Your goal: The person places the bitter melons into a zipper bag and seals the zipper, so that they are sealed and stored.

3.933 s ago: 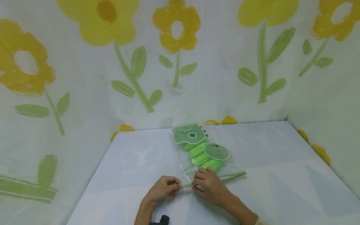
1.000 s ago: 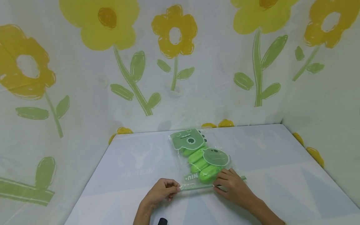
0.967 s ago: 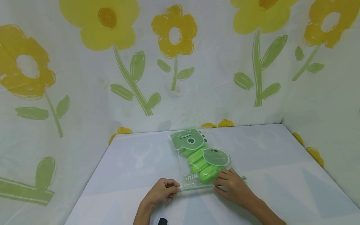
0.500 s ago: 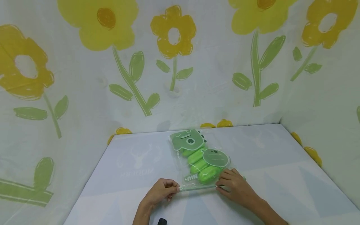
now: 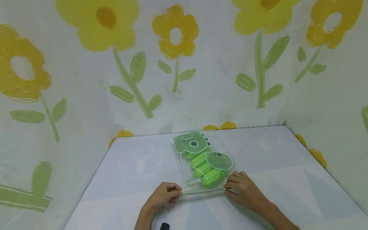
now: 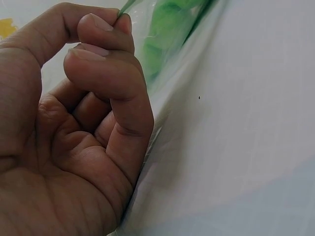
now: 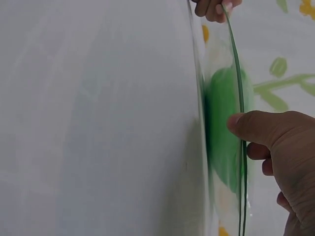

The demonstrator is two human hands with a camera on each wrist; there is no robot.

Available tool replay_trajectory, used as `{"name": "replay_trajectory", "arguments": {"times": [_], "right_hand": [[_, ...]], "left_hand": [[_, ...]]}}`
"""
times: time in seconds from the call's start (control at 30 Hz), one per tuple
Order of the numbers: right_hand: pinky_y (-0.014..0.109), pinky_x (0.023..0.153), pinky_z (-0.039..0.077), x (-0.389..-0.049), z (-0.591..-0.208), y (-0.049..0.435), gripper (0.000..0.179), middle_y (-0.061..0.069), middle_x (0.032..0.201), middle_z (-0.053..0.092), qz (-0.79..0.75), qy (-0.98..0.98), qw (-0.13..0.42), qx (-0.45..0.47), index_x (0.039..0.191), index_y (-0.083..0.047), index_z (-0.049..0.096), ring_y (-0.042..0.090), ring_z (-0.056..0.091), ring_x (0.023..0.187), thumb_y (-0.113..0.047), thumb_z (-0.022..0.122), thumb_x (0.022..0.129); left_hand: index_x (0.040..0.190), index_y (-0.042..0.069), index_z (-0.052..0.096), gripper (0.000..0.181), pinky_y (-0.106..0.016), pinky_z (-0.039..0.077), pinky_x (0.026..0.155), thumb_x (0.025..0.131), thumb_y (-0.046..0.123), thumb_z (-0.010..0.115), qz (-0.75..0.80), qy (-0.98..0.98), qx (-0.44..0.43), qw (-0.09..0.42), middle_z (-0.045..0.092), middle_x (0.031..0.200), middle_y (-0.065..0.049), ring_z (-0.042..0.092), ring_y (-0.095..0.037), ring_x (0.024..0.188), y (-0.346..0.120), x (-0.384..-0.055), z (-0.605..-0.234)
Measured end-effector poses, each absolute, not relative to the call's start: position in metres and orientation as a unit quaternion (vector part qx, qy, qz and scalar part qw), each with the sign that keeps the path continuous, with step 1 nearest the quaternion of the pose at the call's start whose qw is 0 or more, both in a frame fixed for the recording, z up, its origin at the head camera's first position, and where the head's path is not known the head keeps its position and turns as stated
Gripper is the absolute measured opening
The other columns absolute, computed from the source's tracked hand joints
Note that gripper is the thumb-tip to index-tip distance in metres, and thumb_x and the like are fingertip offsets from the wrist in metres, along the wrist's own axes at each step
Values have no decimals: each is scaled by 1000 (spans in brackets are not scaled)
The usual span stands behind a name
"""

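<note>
A clear zip-top bag (image 5: 219, 160) with green dinosaur prints lies on the table, its mouth toward me. Bright green, puffy contents (image 5: 212, 178) show through the plastic; their kind is unclear. My left hand (image 5: 165, 195) pinches the left end of the green zip strip (image 5: 202, 191) between thumb and index finger, other fingers curled. Further right along the same strip, my right hand (image 5: 244, 191) pinches it between thumb and fingers. In the right wrist view, the strip (image 7: 236, 56) runs as one line between the hands and parts into two beyond the right thumb (image 7: 246, 124).
The pale table (image 5: 138, 172) has faint triangle and antler patterns. Behind and beside it hang white sheets (image 5: 207, 92) printed with yellow flowers. A small black object (image 5: 164, 226) pokes in at the bottom edge, close to my left forearm.
My right hand has slid rightward along the zip strip, from close beside my left hand to near the bag's right end. The left hand keeps its pinch at the left end.
</note>
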State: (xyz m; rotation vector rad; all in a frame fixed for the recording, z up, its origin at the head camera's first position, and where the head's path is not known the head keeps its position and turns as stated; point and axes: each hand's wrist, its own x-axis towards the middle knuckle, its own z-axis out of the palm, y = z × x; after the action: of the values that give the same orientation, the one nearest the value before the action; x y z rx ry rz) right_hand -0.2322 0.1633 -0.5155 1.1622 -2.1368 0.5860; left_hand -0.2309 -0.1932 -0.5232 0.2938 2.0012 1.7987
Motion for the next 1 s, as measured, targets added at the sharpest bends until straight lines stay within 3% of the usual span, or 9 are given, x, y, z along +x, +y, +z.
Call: {"name": "replay_trajectory", "arguments": {"times": [1.0], "right_hand": [[22, 77, 33, -229, -516, 191, 30, -13, 91, 64, 222, -823, 311, 421, 86, -20, 75, 7, 54, 86, -10, 91, 62]], "left_hand": [[98, -6, 73, 22, -23, 41, 50, 90, 14, 72, 649, 720, 106, 222, 53, 65, 1, 43, -10, 57, -194, -231, -523]]}}
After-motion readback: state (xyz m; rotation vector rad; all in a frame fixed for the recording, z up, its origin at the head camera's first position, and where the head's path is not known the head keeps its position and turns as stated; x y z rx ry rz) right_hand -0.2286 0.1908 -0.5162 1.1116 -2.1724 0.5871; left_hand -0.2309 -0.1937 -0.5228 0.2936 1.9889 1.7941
